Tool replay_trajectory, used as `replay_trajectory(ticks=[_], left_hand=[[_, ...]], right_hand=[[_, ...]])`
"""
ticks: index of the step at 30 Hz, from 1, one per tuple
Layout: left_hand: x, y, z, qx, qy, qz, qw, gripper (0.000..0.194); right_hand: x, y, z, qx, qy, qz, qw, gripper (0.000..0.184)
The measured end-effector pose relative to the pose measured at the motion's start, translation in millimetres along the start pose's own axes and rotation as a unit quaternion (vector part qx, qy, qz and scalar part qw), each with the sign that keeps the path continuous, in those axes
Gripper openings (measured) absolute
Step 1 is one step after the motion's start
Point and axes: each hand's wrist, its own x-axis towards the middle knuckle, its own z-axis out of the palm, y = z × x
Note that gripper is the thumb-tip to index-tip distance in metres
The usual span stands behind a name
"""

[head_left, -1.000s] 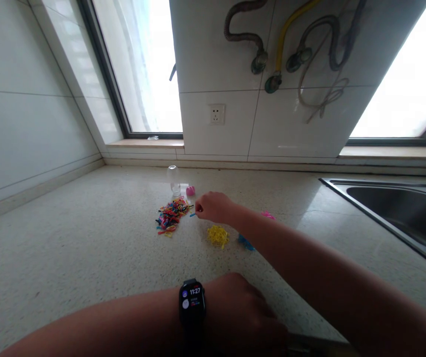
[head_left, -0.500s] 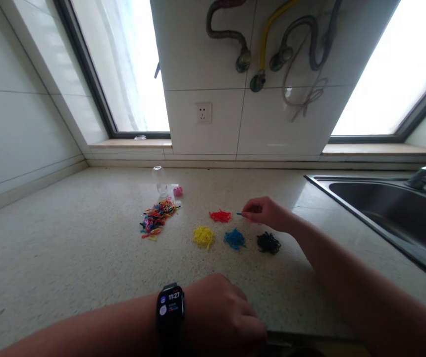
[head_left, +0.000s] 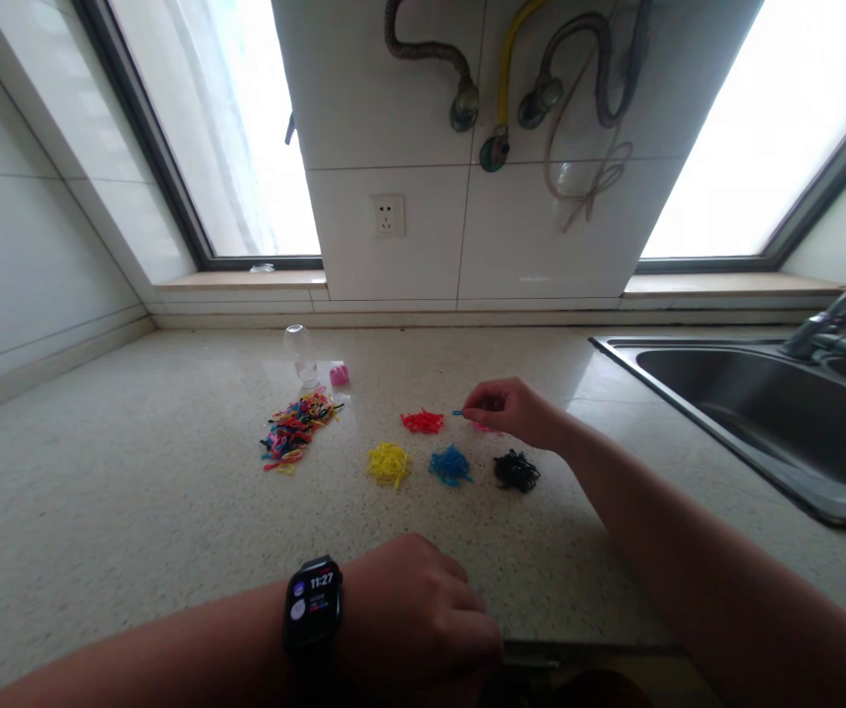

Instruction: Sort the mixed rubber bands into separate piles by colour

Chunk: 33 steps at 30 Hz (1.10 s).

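Note:
My right hand [head_left: 504, 408] pinches a small blue rubber band [head_left: 457, 413] between thumb and fingertips, just right of the red rubber-band pile [head_left: 423, 422]. Partly hidden under that hand lies a pink pile [head_left: 483, 427]. In front are a yellow pile [head_left: 389, 464], a blue pile [head_left: 451, 465] and a black pile [head_left: 516, 471]. A mixed-colour heap of rubber bands [head_left: 297, 431] lies to the left. My left hand [head_left: 423, 615], with a black watch [head_left: 313, 602] on its wrist, rests curled at the counter's front edge; nothing shows in it.
A clear bottle [head_left: 300, 356] stands behind the mixed heap, beside a pink cap [head_left: 338, 375]. On the right, a steel sink [head_left: 659, 385] with a faucet [head_left: 828, 320] is set into the speckled counter [head_left: 172, 511]. Hoses and a socket [head_left: 389, 216] are on the back wall.
The view has shifted slightly, so everything sits a little further left. My right hand stays over the pink pile, still pinching the blue rubber band. My left hand still rests curled.

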Motion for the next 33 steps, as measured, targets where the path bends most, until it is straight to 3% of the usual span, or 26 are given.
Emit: replay_trajectory(ticks=[25, 29, 33], left_hand=[[-1, 0, 0.5, 0.017, 0.006, -0.001, 1.0, 0.013], [-1, 0, 0.2, 0.011, 0.003, -0.006, 1.0, 0.01], [-1, 0, 0.4, 0.007, 0.002, -0.003, 1.0, 0.01]], right_hand=[[-3, -12, 1, 0.011, -0.006, -0.014, 1.0, 0.027], [-4, -11, 1, -0.033, -0.02, -0.019, 0.999, 0.026], [-4, -10, 3, -0.155, -0.053, -0.042, 0.986, 0.021]])
